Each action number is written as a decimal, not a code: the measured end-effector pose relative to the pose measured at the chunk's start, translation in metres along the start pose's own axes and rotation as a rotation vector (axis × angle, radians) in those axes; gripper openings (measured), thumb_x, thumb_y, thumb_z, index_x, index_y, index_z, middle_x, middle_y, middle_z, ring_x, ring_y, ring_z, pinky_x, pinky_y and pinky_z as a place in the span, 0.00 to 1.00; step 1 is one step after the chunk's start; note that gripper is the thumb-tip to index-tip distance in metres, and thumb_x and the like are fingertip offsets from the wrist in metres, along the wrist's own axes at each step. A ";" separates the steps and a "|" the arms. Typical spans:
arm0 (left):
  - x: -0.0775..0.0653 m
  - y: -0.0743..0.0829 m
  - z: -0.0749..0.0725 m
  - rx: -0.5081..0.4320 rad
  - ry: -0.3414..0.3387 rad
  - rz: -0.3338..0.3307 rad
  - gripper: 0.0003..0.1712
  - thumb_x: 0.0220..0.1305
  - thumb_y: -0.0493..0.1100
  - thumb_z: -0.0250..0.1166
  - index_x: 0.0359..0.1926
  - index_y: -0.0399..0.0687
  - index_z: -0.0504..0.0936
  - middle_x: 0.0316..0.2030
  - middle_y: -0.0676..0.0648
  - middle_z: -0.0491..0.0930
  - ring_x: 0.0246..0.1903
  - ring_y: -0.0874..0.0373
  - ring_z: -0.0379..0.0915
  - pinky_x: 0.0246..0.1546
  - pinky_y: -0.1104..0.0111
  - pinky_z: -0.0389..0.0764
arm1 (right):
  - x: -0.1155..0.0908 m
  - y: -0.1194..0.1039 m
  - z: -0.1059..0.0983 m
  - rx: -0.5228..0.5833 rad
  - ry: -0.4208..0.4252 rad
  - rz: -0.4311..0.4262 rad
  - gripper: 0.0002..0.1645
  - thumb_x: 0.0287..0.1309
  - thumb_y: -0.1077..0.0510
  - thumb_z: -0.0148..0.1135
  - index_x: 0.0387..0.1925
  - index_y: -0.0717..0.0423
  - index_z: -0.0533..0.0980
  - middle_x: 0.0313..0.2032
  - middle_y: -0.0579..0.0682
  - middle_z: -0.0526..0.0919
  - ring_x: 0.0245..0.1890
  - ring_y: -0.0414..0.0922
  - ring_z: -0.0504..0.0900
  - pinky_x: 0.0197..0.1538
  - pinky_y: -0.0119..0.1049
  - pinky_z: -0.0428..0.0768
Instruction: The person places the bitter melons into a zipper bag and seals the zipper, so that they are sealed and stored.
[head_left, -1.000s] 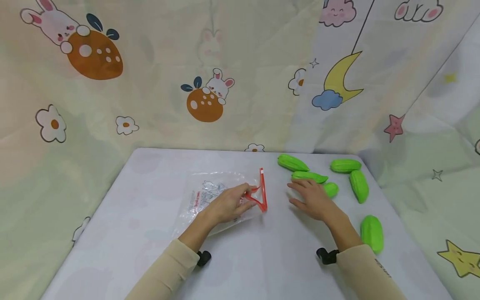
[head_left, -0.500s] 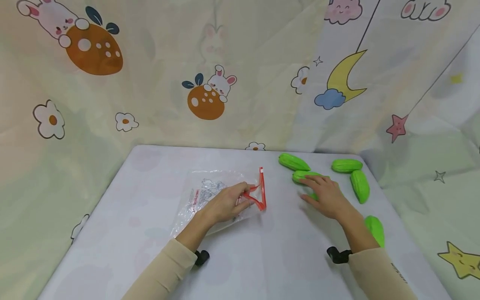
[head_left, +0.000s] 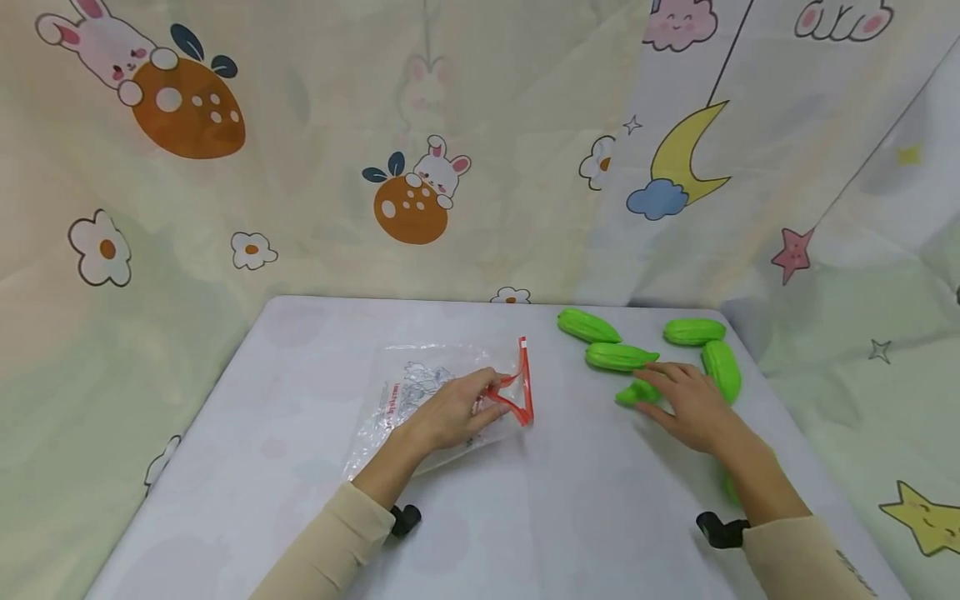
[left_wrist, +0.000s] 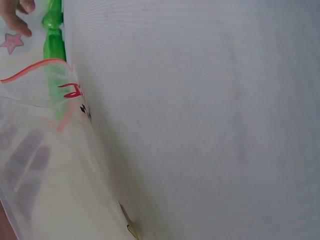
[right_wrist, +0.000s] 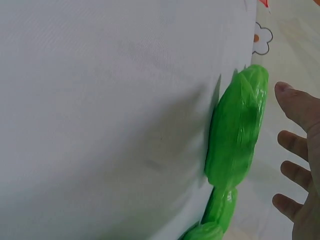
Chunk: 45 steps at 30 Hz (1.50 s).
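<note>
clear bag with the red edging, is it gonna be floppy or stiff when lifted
The clear bag will probably sag, since it looks thin, see-through and wrinkled. It's likely light, lying nearly flat. The red edging may hold some shape, as one side runs fairly straight.

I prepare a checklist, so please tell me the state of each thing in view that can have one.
Bag: mouth open, lying on the table
Six green vegetables: lying on the table outside the bag, some partly hidden
Left hand: holds the bag near its mouth
Right hand: fingers apart near one vegetable, holding nothing
</note>
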<state>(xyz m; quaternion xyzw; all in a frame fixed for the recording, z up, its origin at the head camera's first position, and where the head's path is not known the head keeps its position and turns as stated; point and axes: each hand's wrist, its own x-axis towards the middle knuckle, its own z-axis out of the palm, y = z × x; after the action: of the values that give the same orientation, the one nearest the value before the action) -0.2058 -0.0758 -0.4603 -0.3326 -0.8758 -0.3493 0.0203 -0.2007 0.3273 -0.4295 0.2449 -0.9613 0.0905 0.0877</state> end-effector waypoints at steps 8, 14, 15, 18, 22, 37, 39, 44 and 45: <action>-0.001 -0.002 -0.001 0.005 -0.007 -0.024 0.18 0.71 0.53 0.67 0.56 0.56 0.74 0.52 0.52 0.83 0.44 0.49 0.80 0.44 0.66 0.81 | -0.015 0.012 -0.007 -0.001 0.064 0.001 0.33 0.58 0.52 0.75 0.64 0.56 0.76 0.62 0.63 0.77 0.60 0.69 0.72 0.54 0.74 0.70; -0.002 -0.002 0.000 0.016 0.004 -0.021 0.19 0.70 0.52 0.68 0.56 0.56 0.74 0.47 0.56 0.80 0.43 0.51 0.79 0.43 0.68 0.80 | -0.026 0.016 -0.008 -0.010 0.104 0.007 0.34 0.56 0.54 0.76 0.63 0.56 0.76 0.62 0.63 0.76 0.59 0.71 0.72 0.49 0.75 0.70; -0.002 -0.002 0.000 0.015 0.001 -0.021 0.18 0.70 0.52 0.68 0.56 0.56 0.74 0.48 0.55 0.81 0.43 0.50 0.79 0.43 0.67 0.80 | -0.028 0.016 -0.008 -0.004 0.101 0.015 0.34 0.56 0.54 0.75 0.63 0.57 0.76 0.62 0.63 0.76 0.59 0.71 0.72 0.49 0.75 0.70; -0.002 -0.003 0.000 0.006 -0.004 -0.018 0.18 0.70 0.52 0.68 0.55 0.56 0.74 0.52 0.50 0.83 0.46 0.51 0.80 0.47 0.64 0.81 | -0.035 0.017 -0.008 0.000 0.083 0.052 0.33 0.57 0.53 0.75 0.63 0.57 0.75 0.62 0.64 0.76 0.59 0.71 0.71 0.49 0.75 0.69; -0.003 -0.004 -0.003 -0.003 -0.002 -0.032 0.18 0.70 0.51 0.68 0.55 0.56 0.74 0.55 0.48 0.83 0.48 0.52 0.80 0.49 0.60 0.82 | -0.040 0.017 -0.013 0.003 0.058 0.092 0.32 0.60 0.51 0.73 0.63 0.56 0.75 0.64 0.63 0.74 0.60 0.71 0.70 0.50 0.75 0.68; -0.003 -0.003 -0.005 0.004 0.007 -0.009 0.20 0.70 0.52 0.68 0.57 0.54 0.74 0.48 0.54 0.82 0.45 0.50 0.80 0.46 0.64 0.81 | -0.062 0.026 -0.017 0.009 0.026 0.160 0.37 0.61 0.44 0.72 0.65 0.56 0.74 0.65 0.65 0.73 0.60 0.73 0.68 0.52 0.76 0.67; -0.003 -0.003 -0.005 0.000 0.004 -0.013 0.20 0.70 0.52 0.68 0.57 0.54 0.74 0.49 0.53 0.82 0.45 0.50 0.80 0.45 0.64 0.81 | -0.064 0.028 -0.016 0.014 0.027 0.164 0.36 0.61 0.43 0.71 0.65 0.56 0.74 0.65 0.65 0.73 0.60 0.73 0.68 0.53 0.76 0.67; -0.004 -0.002 -0.007 0.007 0.009 -0.017 0.19 0.70 0.52 0.68 0.57 0.54 0.74 0.50 0.51 0.83 0.45 0.51 0.80 0.45 0.63 0.81 | -0.070 0.029 -0.013 0.035 0.024 0.184 0.38 0.63 0.42 0.69 0.66 0.58 0.72 0.66 0.66 0.72 0.59 0.73 0.68 0.52 0.76 0.67; -0.004 -0.002 -0.007 0.012 0.015 -0.019 0.19 0.70 0.52 0.68 0.57 0.55 0.74 0.50 0.51 0.83 0.45 0.52 0.79 0.45 0.64 0.81 | -0.072 0.029 -0.012 0.036 0.025 0.187 0.38 0.63 0.42 0.69 0.66 0.58 0.72 0.66 0.66 0.72 0.59 0.74 0.68 0.52 0.76 0.67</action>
<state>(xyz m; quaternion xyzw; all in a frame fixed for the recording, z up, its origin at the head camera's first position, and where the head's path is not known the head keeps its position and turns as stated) -0.2052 -0.0834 -0.4572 -0.3217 -0.8807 -0.3468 0.0254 -0.1514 0.3874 -0.4369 0.1547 -0.9770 0.1185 0.0865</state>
